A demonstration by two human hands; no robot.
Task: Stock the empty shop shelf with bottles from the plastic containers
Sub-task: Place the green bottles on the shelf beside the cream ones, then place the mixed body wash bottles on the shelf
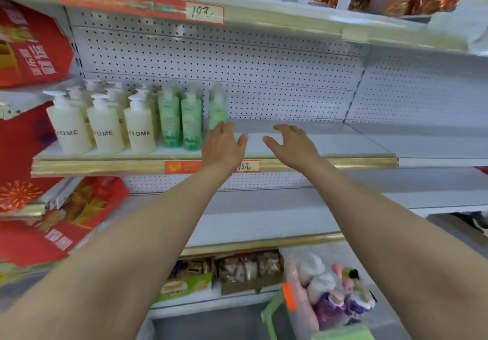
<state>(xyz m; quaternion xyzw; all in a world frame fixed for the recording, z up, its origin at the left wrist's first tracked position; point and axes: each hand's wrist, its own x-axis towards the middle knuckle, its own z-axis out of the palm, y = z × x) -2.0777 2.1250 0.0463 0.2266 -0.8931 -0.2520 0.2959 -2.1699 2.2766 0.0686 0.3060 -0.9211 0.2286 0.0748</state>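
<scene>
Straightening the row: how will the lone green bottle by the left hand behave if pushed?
The green bottle is tall and narrow, so a high push would likely tip it. It looks smooth and rigid, probably sliding easily on the white shelf. Green to the shoulder suggests full, fairly heavy.

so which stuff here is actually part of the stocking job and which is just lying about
Job: shelf, white bottles, green bottles, container, left hand, right hand.
Lying about: red bags, snack boxes, price tag.
</scene>
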